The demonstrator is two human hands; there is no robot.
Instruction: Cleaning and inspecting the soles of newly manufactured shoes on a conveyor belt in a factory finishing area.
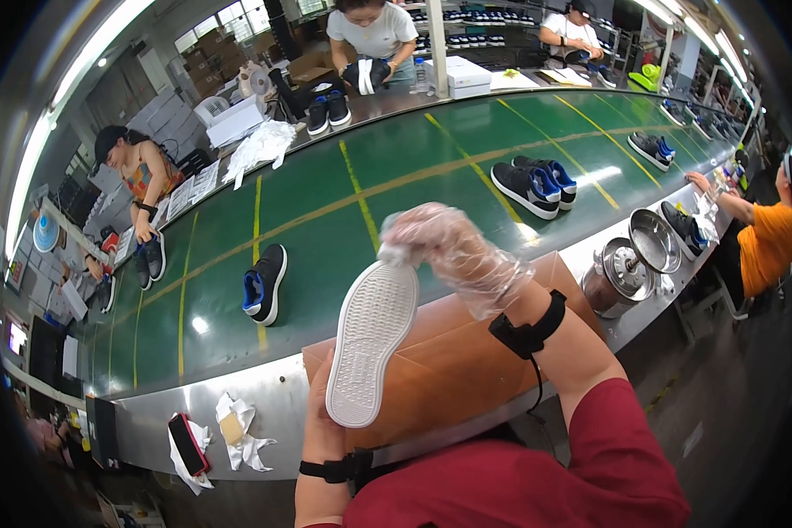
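In front of me a shoe point(374, 348) is held up with its white patterned sole turned toward me. My left hand point(323, 392) grips it from behind near its lower end; most of those fingers are hidden by the sole. A clear plastic glove covers my right hand point(444, 246), whose fingers are closed on a white cloth wad point(399, 255) pressed against the shoe's upper end. Beyond, on the green conveyor belt point(317, 207), lies a single dark shoe point(266, 283) with blue lining. A similar pair point(534, 187) sits farther right.
Brown board point(462, 370) covers the bench below my hands. A phone point(188, 444) and white cloths point(240, 431) lie at left. At right stand a metal pot point(614, 277) and its round lid point(655, 239). Several people work along the belt; one in orange point(766, 238) sits at right.
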